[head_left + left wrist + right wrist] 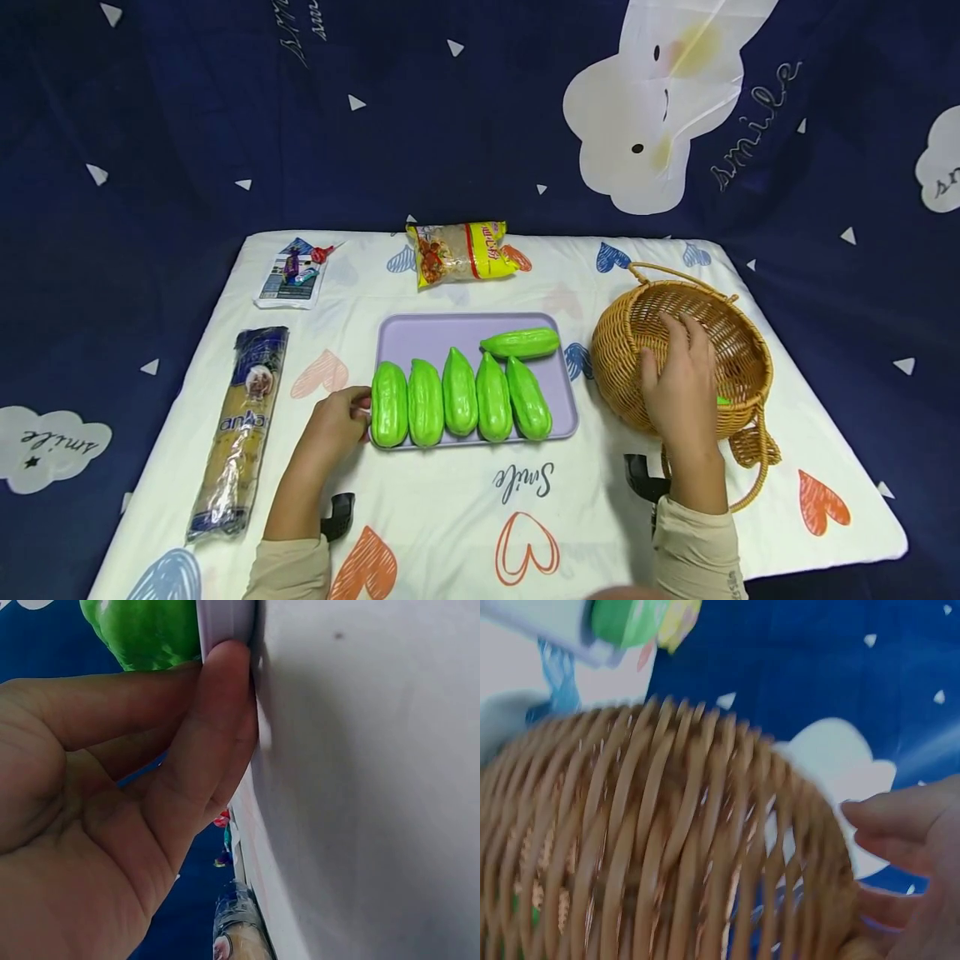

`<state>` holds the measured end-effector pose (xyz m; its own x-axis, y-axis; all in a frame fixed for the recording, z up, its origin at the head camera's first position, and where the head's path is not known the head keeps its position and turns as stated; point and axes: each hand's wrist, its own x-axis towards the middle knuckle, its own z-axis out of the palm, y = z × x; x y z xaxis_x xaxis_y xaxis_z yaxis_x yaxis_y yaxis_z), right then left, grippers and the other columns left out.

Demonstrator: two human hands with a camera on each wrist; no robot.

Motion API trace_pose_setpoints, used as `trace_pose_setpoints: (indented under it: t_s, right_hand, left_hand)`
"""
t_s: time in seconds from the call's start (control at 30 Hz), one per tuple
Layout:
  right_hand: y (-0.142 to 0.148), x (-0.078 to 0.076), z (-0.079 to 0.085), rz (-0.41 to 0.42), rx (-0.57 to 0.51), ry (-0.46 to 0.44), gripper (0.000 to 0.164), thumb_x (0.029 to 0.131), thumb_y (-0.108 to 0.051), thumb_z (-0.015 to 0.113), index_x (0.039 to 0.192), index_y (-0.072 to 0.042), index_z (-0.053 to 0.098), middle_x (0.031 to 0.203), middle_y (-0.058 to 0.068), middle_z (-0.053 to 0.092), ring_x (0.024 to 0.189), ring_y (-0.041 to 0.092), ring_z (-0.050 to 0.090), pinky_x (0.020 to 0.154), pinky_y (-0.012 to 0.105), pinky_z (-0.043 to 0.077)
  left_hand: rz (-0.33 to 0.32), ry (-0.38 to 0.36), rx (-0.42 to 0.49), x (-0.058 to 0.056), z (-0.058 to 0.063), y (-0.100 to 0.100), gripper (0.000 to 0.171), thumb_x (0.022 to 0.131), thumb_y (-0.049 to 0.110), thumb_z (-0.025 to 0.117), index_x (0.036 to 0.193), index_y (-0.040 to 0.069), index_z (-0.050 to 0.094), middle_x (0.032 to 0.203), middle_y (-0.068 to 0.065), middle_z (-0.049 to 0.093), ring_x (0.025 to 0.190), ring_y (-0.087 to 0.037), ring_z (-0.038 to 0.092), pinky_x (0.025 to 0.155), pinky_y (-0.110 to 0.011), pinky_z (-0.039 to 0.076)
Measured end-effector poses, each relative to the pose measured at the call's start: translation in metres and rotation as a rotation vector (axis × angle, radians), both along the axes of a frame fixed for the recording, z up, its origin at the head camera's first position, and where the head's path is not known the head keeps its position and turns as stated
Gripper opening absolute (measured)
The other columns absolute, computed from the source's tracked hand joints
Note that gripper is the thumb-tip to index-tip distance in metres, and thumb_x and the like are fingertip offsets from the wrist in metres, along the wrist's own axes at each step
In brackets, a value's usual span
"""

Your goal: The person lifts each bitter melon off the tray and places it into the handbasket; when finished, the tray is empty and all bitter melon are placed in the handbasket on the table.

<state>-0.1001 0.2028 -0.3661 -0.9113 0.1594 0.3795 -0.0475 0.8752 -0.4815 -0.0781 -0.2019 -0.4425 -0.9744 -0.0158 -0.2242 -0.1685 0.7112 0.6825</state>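
My left hand point(339, 427) pinches the left rim of a lilac tray point(427, 332). In the left wrist view, the thumb and fingers meet at the tray's edge point(225, 621), close beside a green vegetable point(154, 634). Several plump, ridged green vegetables point(460, 393), shaped like short cucumbers, lie on the tray. Most stand side by side in a row, and one point(521, 342) lies crosswise at the back right. My right hand point(681, 387) is over the mouth of a wicker basket point(617, 367), fingers spread and holding nothing visible. Something green point(723, 401) shows inside the basket.
Behind the tray lies a yellow and red food packet point(461, 252). To the left are a long pack of noodles point(236, 433) and a flat white-blue packet point(288, 287) with small wrapped sweets on it. The basket's handle point(761, 467) hangs at its front right.
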Motion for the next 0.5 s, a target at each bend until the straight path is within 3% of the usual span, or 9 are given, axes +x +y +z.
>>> trace_pose_setpoints:
  t_s: [0.1,0.2,0.33,0.5]
  right_hand:
    - [-0.017,0.008,-0.003,0.129,-0.007,0.126,0.044,0.091,-0.008,0.063,0.133,-0.001,0.053,0.144,0.021,0.041,0.133,0.041,0.036,0.104,0.059,0.033]
    - [-0.04,0.017,-0.007,0.276,0.016,0.138,0.043,0.09,-0.01,0.066,0.13,0.0,0.055,0.14,0.021,0.046,0.129,0.039,0.042,0.103,0.056,0.036]
    - [-0.062,0.021,-0.026,0.392,0.092,-0.015,0.047,0.092,-0.018,0.065,0.136,-0.006,0.052,0.139,0.02,0.047,0.127,0.038,0.046,0.099,0.056,0.042]
    - [-0.074,0.02,-0.057,0.4,0.162,-0.248,0.05,0.094,-0.025,0.063,0.14,-0.011,0.049,0.14,0.019,0.048,0.125,0.04,0.05,0.092,0.057,0.047]
  left_hand:
    - [0.0,-0.006,-0.002,0.0,0.001,0.0,0.04,0.089,-0.006,0.049,0.128,-0.008,0.057,0.103,-0.015,0.066,0.087,-0.024,0.061,0.078,-0.038,0.047]
    - [0.005,-0.013,0.003,0.0,0.001,0.0,0.04,0.089,-0.006,0.049,0.128,-0.008,0.056,0.103,-0.016,0.066,0.086,-0.022,0.061,0.075,-0.036,0.048]
    - [0.014,-0.017,0.023,-0.001,0.001,0.0,0.039,0.09,-0.006,0.049,0.128,-0.008,0.056,0.104,-0.017,0.065,0.083,-0.022,0.062,0.071,-0.032,0.049]
    - [0.015,-0.012,0.012,-0.001,-0.001,0.0,0.04,0.088,-0.006,0.049,0.127,-0.009,0.056,0.103,-0.016,0.066,0.088,-0.024,0.061,0.074,-0.033,0.048]
